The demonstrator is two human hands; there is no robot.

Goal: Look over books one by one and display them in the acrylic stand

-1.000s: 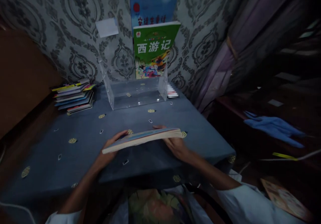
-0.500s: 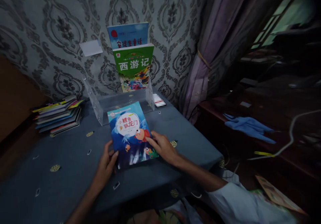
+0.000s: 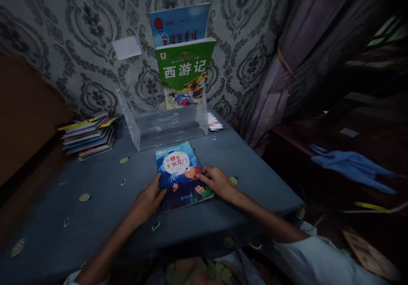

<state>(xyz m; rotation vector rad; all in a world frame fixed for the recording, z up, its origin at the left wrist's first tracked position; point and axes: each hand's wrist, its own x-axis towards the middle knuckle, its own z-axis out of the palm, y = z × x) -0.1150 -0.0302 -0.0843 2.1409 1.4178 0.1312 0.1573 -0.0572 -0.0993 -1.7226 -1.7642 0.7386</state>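
Observation:
A blue picture book (image 3: pixel 178 187) with orange fish on its cover lies at, or just over, the tabletop near me. My left hand (image 3: pixel 148 198) grips its left edge, thumb at the cover's side. On the right edge, my right hand (image 3: pixel 219 183) holds it with the thumb over the cover. Fingers under the book are hidden. Behind it stands a clear acrylic book rack (image 3: pixel 172 125). A green book (image 3: pixel 185 74) leans upright in the rack, in front of a taller blue book (image 3: pixel 180 23).
A stack of thin books (image 3: pixel 87 136) sits at the table's left. A white card (image 3: pixel 126 47) tops the rack's left side. A blurred white item (image 3: pixel 215 122) lies right of the rack. Beyond the right table edge (image 3: pixel 277 176) is a blue cloth (image 3: pixel 347 163); a curtain (image 3: pixel 270 93) hangs behind.
The picture book has come down and flatter toward the table, with both hands still on its sides. My view has shifted, so the rack and stack appear farther right.

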